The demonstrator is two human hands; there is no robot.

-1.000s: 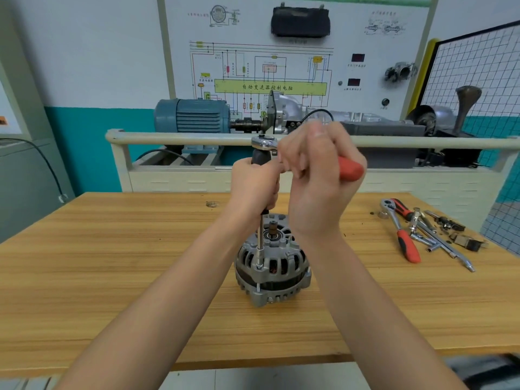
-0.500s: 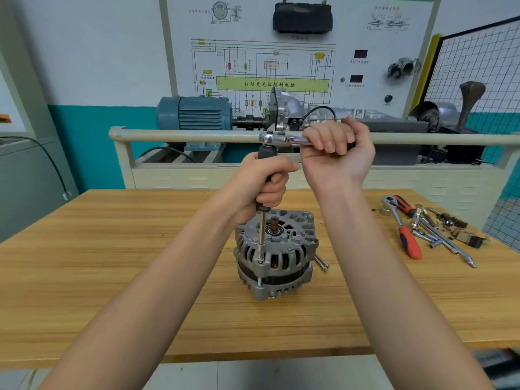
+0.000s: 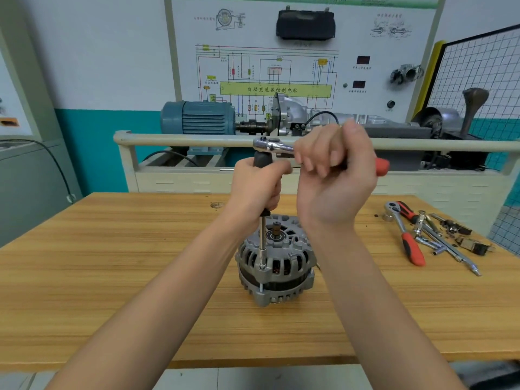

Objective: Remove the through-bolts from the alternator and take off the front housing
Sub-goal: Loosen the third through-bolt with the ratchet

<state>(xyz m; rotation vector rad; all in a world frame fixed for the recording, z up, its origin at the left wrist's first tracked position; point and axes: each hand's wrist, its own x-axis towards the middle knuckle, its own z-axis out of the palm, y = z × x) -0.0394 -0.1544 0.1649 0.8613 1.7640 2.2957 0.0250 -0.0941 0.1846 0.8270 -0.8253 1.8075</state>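
The alternator (image 3: 276,261) is standing upright on the wooden table (image 3: 112,277), near the middle, with its shaft end pointing up. A through-bolt (image 3: 261,288) is showing at the front-left edge of the housing, where the two halves meet. A socket (image 3: 262,266) is sitting on the bolt head, and a long extension bar (image 3: 262,235) is rising straight up from it.

Your left hand (image 3: 259,187) is gripping the black handle section of the extension bar, fingers wrapped around it, just above the alternator. Your right hand (image 3: 336,175) is grasping the ratchet (image 3: 274,146) by its handle; the chrome head is sitting on top of the bar, and the red handle end (image 3: 382,166) is sticking out past your palm to the right.

On the table to the right, well apart from the alternator, a second ratchet (image 3: 405,235) with a red grip is lying beside loose sockets and bars (image 3: 444,240). Behind the table, a blue motor (image 3: 199,118) is sitting in front of a wiring diagram board (image 3: 275,68).
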